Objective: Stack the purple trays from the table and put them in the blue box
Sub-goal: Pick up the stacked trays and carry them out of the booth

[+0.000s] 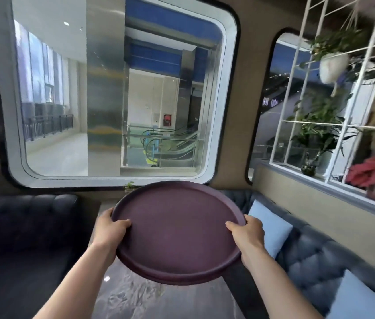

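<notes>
The left hand (112,229) clamps the left rim of the stacked round purple plastic trays (179,233), thumb on top, fingers beneath. The stack hangs tilted between both hands, lifted above the glossy grey marbled table (135,298). The right hand (248,233) closes likewise on the right rim

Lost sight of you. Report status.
Both hands, left and right, gripping stacked purple trays. Held above table. Blue box not in view. Nothing blocking.
</notes>
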